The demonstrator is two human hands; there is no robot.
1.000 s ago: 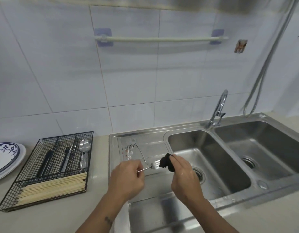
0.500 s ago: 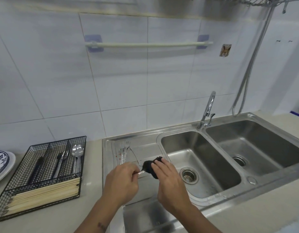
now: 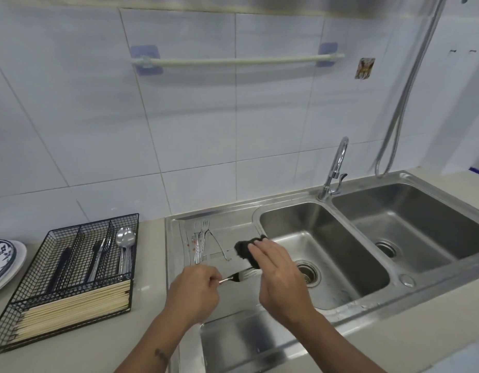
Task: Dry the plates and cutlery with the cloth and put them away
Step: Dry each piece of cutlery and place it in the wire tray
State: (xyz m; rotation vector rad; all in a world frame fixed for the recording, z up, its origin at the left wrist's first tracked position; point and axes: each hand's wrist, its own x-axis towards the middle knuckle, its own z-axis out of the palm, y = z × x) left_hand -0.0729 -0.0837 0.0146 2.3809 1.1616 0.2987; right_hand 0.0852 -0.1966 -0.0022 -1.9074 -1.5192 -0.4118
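At the far left edge of the bench (image 3: 149, 267), stacked plates (image 3: 3, 261) with a blue pattern lie flat, partly cut off by the frame. Just to their right sits a black wire cutlery tray (image 3: 69, 281): its rear compartments hold dark-handled knives (image 3: 95, 258) and spoons (image 3: 124, 244), and the long front compartment is filled with pale chopsticks (image 3: 74, 309). Right of the tray, on the steel drainboard (image 3: 176, 254), several forks (image 3: 200, 243) lie together, tines pointing toward the tiled wall.

In front of them the left hand (image 3: 192, 293) is curled around the handle of a fork (image 3: 239, 275), fingers closed tight, the tines pointing right and held above the drainboard. The right hand (image 3: 280, 275) holds a dark cloth (image 3: 247, 250) just above and beside the tines; its fingers (image 3: 262, 251) lie fairly straight over the cloth, and the thumb is hidden, so the exact grip cannot be told. Cloth and tines look very close or touching.

Further right come the two basins of the sink (image 3: 324, 254), with the tap (image 3: 336, 168) between them at the back.
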